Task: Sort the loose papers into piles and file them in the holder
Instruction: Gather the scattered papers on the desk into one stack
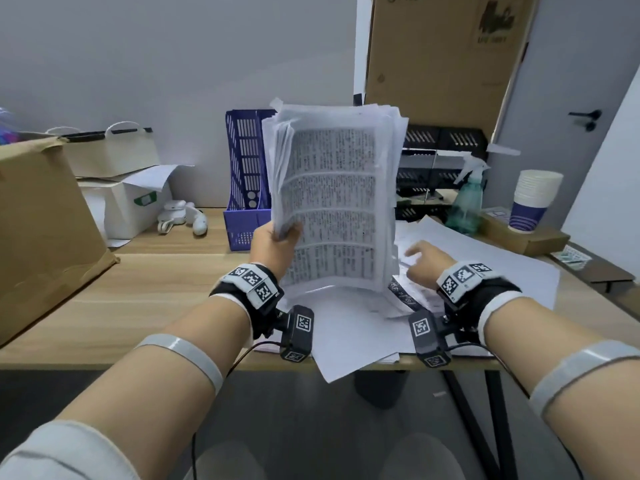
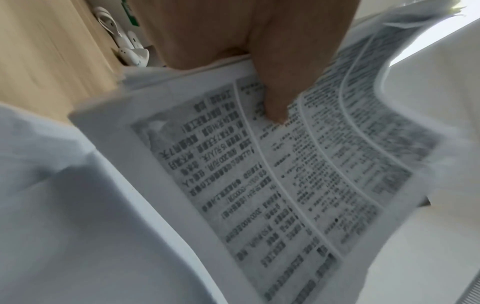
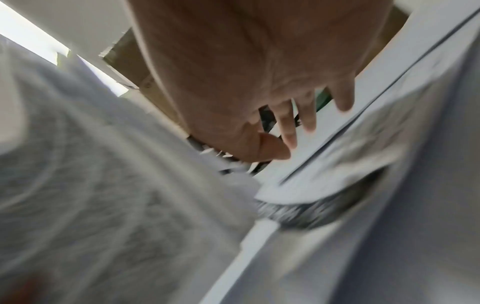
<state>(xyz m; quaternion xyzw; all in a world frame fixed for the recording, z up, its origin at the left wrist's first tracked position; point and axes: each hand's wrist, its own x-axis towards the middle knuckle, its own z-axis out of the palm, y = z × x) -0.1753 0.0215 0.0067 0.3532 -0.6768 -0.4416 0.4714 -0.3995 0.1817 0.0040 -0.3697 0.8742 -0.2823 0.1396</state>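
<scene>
**Thick stack held one-handed; slip risk high**

Left hand (image 1: 275, 242) grips a thick stack of printed papers (image 1: 332, 199) at its lower left edge, thumb (image 2: 275, 98) pressed on the front page. The stack stands upright above the table (image 1: 166, 271), in front of the purple holder (image 1: 244, 178). Right hand (image 1: 427, 259) has its fingers spread and loose, holding nothing, over the loose sheets (image 1: 485, 265) on the table.

Risks, as I judge them: the stack is ragged at the top and bows at the bottom, with only a corner grip, so sheets could fan out or slide free. Sheets hang over the near table edge and could fall to the floor. A reach to the right might nudge the spray bottle (image 1: 467, 199) or paper cups (image 1: 533, 199).

Hard to tell: the holder's slots are mostly hidden behind the stack, contents unclear. The right wrist view is motion-blurred; I cannot tell whether the fingertips touch paper. Print is unreadable.
</scene>
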